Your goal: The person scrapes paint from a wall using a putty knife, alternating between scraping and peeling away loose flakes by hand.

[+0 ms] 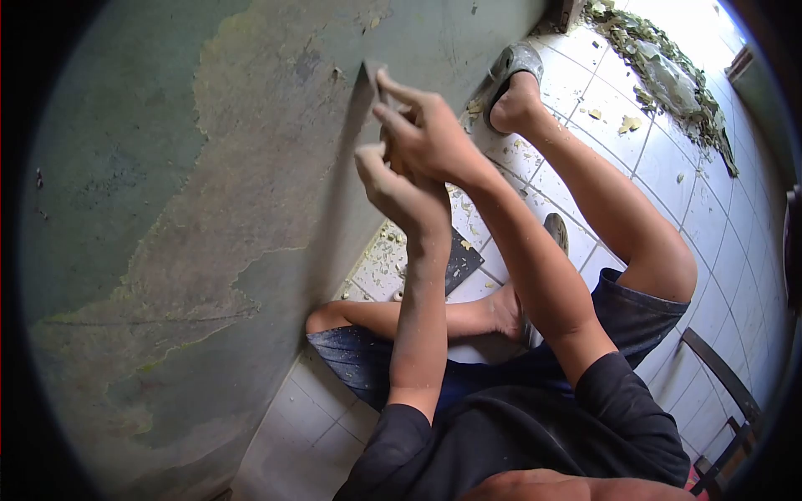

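Observation:
A flat scraper (368,81) has its thin blade edge against the wall (276,150), where paint has come off in a large rough patch. My right hand (430,134) is closed around the scraper, its index finger stretched along the blade. Just below it, my left hand (397,190) is closed with curled fingers, close against the right hand. Between the two hands the scraper's handle is hidden. Green paint (100,167) still covers the wall around the bare patch, whose border is ragged.
Paint flakes (380,260) litter the white tiled floor (706,221) by the wall. A dark flat plate (464,260) lies between my legs. Farther off is a heap of scrapings (639,42) with a clear plastic bag (668,79). A dark chair-like frame (723,371) stands at right.

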A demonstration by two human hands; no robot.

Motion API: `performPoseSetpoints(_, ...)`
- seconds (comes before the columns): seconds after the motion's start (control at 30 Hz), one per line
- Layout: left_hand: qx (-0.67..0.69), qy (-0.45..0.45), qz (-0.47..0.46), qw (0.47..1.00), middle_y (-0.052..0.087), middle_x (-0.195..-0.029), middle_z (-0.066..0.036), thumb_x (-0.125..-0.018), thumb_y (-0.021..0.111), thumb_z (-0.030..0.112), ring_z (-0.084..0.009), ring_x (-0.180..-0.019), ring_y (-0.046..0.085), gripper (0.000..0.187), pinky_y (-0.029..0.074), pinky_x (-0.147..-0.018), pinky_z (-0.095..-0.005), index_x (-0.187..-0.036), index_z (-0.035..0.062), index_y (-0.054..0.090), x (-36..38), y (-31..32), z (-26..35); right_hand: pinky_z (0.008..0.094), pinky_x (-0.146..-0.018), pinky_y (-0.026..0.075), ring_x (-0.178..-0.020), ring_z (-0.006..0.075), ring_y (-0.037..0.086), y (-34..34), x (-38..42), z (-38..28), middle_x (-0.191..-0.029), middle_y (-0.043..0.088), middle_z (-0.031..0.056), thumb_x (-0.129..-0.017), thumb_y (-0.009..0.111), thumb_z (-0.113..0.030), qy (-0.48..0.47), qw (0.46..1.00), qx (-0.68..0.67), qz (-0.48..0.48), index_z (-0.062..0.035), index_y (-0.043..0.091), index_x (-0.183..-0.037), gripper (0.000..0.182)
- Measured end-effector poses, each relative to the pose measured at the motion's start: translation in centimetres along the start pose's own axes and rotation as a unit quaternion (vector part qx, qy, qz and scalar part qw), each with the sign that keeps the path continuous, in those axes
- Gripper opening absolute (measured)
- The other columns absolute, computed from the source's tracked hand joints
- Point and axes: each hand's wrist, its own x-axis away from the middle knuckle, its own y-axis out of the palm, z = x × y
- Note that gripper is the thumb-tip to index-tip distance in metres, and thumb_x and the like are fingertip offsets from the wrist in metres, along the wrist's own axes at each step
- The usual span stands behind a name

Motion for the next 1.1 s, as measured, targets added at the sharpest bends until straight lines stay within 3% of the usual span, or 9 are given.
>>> performPoseSetpoints(0.03,-0.001,0.006,0.019,1.0,0.058,-0.098,-0.019,-0.087,0.078,0.008,-0.0352,-0.09,0.063,0.033,0.049,-0.078,-0.0429,-0.102,-0.0027,0.05,0.9,-0.2,-0.1,0.0274,-0.061,0.05,-0.069,0.0055,0.054,0.1,0.7,0.2,-0.077,0.064,0.0021,-0.107,0.062,-0.018,0.0,0.999,-0.006,-0.032,-0.0033,0.043,-0.159,0.057)
performPoseSetpoints(0.23,0.01,-0.093,0.065,0.994,0.059,-0.1,-0.016,-0.086,0.083,0.01,-0.0246,-0.092,0.063,0.04,0.05,-0.077,-0.0366,-0.101,-0.0035,0.048,3.8,-1.2,-1.4,0.0321,-0.063,0.053,-0.066,0.0099,0.06,1.1,3.0,0.3,-0.072,0.067,0.0068,-0.107,0.06,-0.017,-0.016,0.994,0.028,-0.102,-0.0073,0.041,-0.16,0.058)
performPoseSetpoints(0.3,-0.002,-0.035,0.027,0.999,0.059,-0.099,-0.016,-0.087,0.081,0.011,-0.0253,-0.091,0.063,0.038,0.05,-0.077,-0.0372,-0.099,-0.0036,0.048,2.2,0.0,-1.5,0.04,-0.075,0.056,-0.075,0.0246,0.074,0.2,1.7,-0.2,-0.083,0.072,0.0265,-0.104,0.061,-0.016,0.025,0.998,-0.009,-0.049,-0.0004,0.052,-0.15,0.049)
performPoseSetpoints(0.43,0.019,-0.036,0.029,0.999,0.057,-0.096,-0.018,-0.088,0.079,0.012,-0.0303,-0.088,0.063,0.036,0.049,-0.075,-0.0406,-0.098,-0.0035,0.049,2.0,1.6,-1.6,0.0374,-0.072,0.056,-0.07,0.0157,0.067,-0.7,0.6,1.8,-0.078,0.072,0.0222,-0.103,0.065,-0.019,-0.016,0.999,0.0,-0.031,-0.0007,0.051,-0.151,0.053)
performPoseSetpoints(0.5,-0.018,-0.032,0.024,0.999,0.057,-0.097,-0.018,-0.088,0.081,0.013,-0.03,-0.089,0.063,0.037,0.049,-0.075,-0.0399,-0.098,-0.0037,0.049,2.7,0.5,-1.7,0.028,-0.065,0.049,-0.071,0.0074,0.05,-0.4,1.7,0.7,-0.072,0.059,0.0034,-0.106,0.062,-0.017,0.011,0.998,0.04,-0.054,-0.0072,0.043,-0.159,0.057)
performPoseSetpoints(0.63,0.015,-0.061,0.061,0.996,0.06,-0.098,-0.018,-0.083,0.084,0.009,-0.0323,-0.092,0.065,0.038,0.052,-0.076,-0.0416,-0.1,-0.0033,0.052,3.6,0.1,-2.4,0.0287,-0.065,0.051,-0.074,0.0062,0.052,1.0,2.2,2.9,-0.076,0.062,0.0046,-0.105,0.065,-0.018,-0.071,0.995,0.034,-0.059,-0.0042,0.043,-0.158,0.06)
performPoseSetpoints(0.87,-0.013,0.016,-0.06,0.998,0.059,-0.102,-0.024,-0.089,0.072,0.007,-0.0438,-0.094,0.063,0.027,0.05,-0.08,-0.0473,-0.106,-0.0016,0.052,-1.0,3.0,-1.2,0.0274,-0.067,0.052,-0.082,0.0073,0.057,-2.2,-2.0,3.6,-0.093,0.071,0.0083,-0.103,0.064,-0.015,-0.003,0.994,-0.107,0.034,0.0076,0.042,-0.155,0.06)
performPoseSetpoints(0.97,-0.026,0.015,-0.018,0.999,0.06,-0.102,-0.023,-0.087,0.074,0.004,-0.0392,-0.094,0.064,0.028,0.051,-0.079,-0.0456,-0.103,-0.0025,0.052,1.5,1.1,-1.2,0.0311,-0.068,0.053,-0.076,0.0083,0.056,-1.4,0.7,2.1,-0.084,0.069,0.0126,-0.103,0.064,-0.017,0.046,0.999,-0.01,-0.028,0.0008,0.045,-0.156,0.058)
performPoseSetpoints(1.1,-0.023,-0.065,0.03,0.997,0.061,-0.101,-0.018,-0.087,0.078,0.005,-0.0299,-0.095,0.065,0.03,0.052,-0.079,-0.041,-0.101,-0.0038,0.052,4.4,-0.8,-2.2,0.0278,-0.069,0.05,-0.076,0.0069,0.052,0.9,3.2,3.3,-0.082,0.061,0.0,-0.106,0.062,-0.018,0.01,0.997,0.004,-0.081,-0.0039,0.041,-0.159,0.059)
